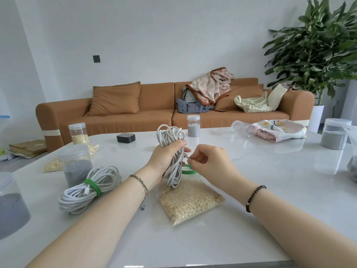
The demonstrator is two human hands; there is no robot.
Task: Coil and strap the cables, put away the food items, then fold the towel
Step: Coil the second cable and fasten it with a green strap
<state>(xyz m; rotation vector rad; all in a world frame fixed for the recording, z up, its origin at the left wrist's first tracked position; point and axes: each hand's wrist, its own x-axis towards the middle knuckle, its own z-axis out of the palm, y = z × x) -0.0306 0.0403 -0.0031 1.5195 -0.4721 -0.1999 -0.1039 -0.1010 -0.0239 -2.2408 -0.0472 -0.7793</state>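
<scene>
Head view: my left hand (164,161) is wrapped around the middle of a loose white cable bundle (171,138), holding it upright over a bag of oats (190,202) on the table (260,190). My right hand (210,161) pinches the free cable end between thumb and fingertips, just beside the bundle. A green strap (188,171) lies on the table behind my hands. To the left lies a second coil (81,198), bound with a green band (93,187). The towel (280,130) sits far right, near the table's back edge.
</scene>
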